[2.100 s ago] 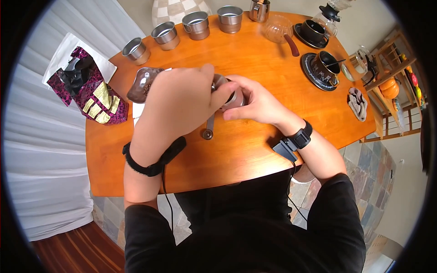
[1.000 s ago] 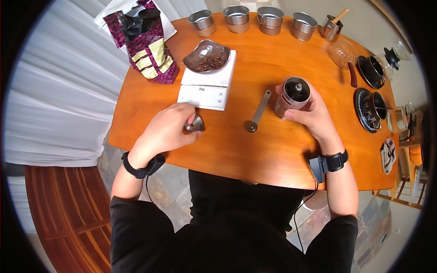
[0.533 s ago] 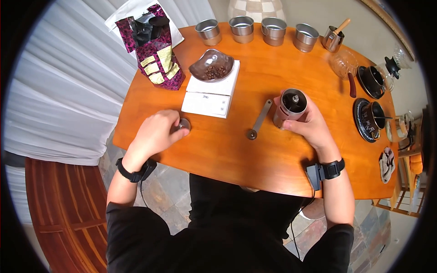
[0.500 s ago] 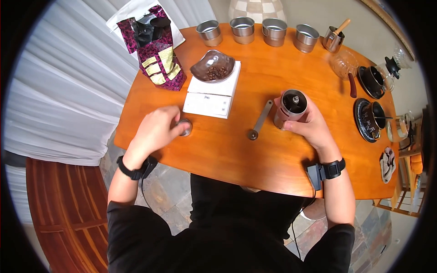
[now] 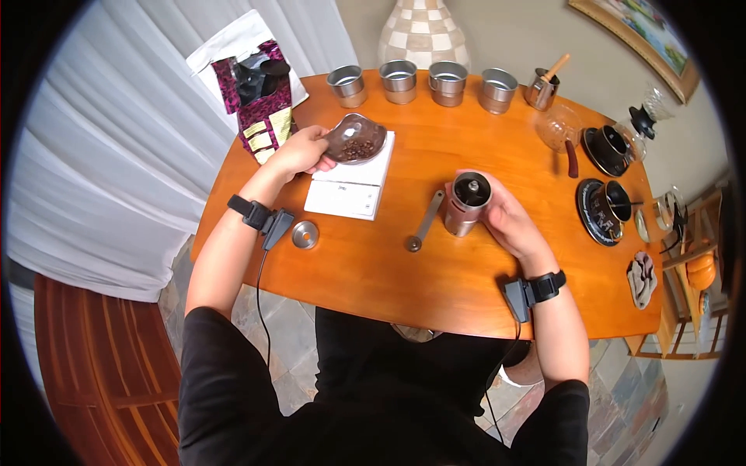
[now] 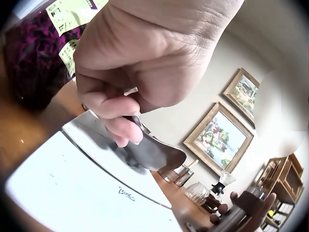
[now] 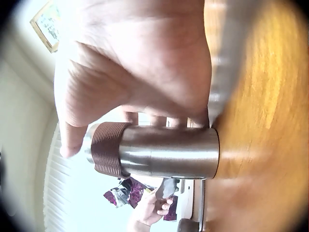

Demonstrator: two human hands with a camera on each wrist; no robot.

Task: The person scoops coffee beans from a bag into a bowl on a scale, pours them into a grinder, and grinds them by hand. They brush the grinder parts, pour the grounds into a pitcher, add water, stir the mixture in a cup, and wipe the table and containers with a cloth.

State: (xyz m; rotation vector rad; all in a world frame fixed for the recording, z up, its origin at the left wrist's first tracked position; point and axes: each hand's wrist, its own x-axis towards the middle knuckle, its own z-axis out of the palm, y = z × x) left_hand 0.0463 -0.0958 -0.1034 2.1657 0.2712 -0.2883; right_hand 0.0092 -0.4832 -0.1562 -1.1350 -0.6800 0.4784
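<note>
Head view: left hand (image 5: 305, 151) holds one bowl (image 5: 360, 129).

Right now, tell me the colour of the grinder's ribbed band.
The ribbed band is brown; it shows best in the right wrist view.

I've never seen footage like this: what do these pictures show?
No machine here: someone works bare-handed at a table. The wide picture comes from a head-worn camera looking down, the two close-ups from wrist cameras. The left hand has its grip on the edge of a bowl of coffee beans, at a white scale; whether they touch is unclear. The right hand curls round an upright grinder. A crank handle and a round metal piece lie nearby; four metal cups stand behind.
</note>
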